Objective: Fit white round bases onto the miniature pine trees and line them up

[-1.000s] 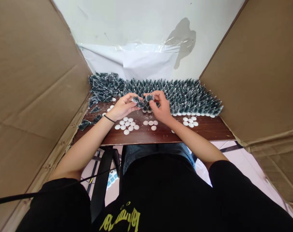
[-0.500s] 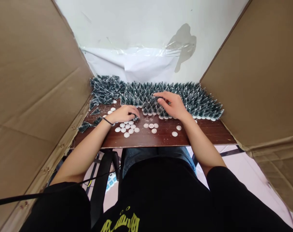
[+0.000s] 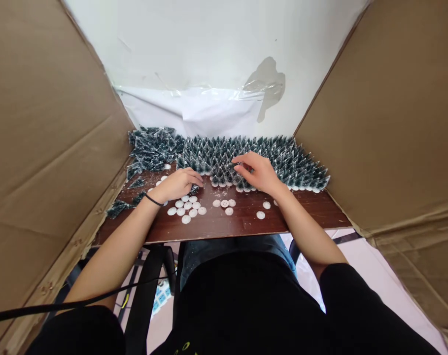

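Fingers curled, my left hand point(image 3: 182, 183) is closed over a small dark tree, partly hidden beneath the fingertips. White round bases point(image 3: 187, 204) lie loose just below it. My right hand point(image 3: 258, 171) is over the front of the standing miniature trees point(image 3: 283, 158), its thumb and forefinger pinched on a small dark tree point(image 3: 238, 164). The standing trees are dark green with white tips and sit on white bases in close rows.
A pile of trees without visible bases point(image 3: 153, 145) lies at the back left, with a few more at the left edge. More white discs point(image 3: 224, 203) are on the brown table point(image 3: 224, 226). Cardboard walls point(image 3: 394, 123) stand on both sides.
The whole view has shifted, with the table now lower and further left. The right thumb and forefinger have closed on a small tree. The left hand has stayed near the same spot.
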{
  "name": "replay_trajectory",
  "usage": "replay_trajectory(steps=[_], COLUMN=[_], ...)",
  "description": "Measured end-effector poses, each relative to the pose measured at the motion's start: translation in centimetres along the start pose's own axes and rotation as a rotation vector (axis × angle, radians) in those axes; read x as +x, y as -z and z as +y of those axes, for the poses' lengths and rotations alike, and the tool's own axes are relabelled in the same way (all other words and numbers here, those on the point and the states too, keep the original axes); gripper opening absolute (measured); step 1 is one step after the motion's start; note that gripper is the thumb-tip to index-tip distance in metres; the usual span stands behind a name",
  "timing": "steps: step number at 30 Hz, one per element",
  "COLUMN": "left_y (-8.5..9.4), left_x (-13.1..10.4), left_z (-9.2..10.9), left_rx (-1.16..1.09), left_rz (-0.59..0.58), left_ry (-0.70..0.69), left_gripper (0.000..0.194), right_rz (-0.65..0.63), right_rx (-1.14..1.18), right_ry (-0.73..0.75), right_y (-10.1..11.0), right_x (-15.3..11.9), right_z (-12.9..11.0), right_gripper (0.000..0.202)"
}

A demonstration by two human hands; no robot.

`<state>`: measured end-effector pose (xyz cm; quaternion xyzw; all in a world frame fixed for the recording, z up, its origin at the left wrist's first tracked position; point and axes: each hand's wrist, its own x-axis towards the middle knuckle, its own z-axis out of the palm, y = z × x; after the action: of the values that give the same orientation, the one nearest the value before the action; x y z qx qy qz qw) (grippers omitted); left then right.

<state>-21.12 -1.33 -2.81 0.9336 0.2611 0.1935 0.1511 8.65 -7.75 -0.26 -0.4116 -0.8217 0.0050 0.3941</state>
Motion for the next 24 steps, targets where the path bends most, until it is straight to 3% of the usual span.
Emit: replay_trajectory(steps=[4, 7, 12, 16, 24], left_y=[-0.3, -1.2, -3.5, -4.5, -4.7], left_x=[0.1, 0.3, 0.4, 0.3, 0.4], left_z=[2.2, 4.5, 7.2, 7.4, 6.8], left_rx=[0.122, 0.134, 0.183, 0.242, 0.229], left_rz=[0.122, 0.176, 0.012, -0.072, -0.093], left_ry=[-0.127, -0.258, -0.436, -0.419, -0.373], left_gripper=[0.044, 0.035, 0.030, 0.035, 0.033], right_rz=[0.029, 0.080, 0.076, 0.050, -0.050], right_rx=[-0.008, -0.050, -0.106, -0.152, -0.138], right_ry=[0.153, 0.238, 0.296, 0.369, 0.393], right_y=[-0.1, -0.7, -1.4, -1.7, -2.5], right_x=[-1.9, -3.4, -4.4, -4.4, -4.7], right_z=[0.4, 0.6, 0.1, -0.1, 0.3], right_gripper=[0.024, 0.023, 0.024, 0.022, 0.024])
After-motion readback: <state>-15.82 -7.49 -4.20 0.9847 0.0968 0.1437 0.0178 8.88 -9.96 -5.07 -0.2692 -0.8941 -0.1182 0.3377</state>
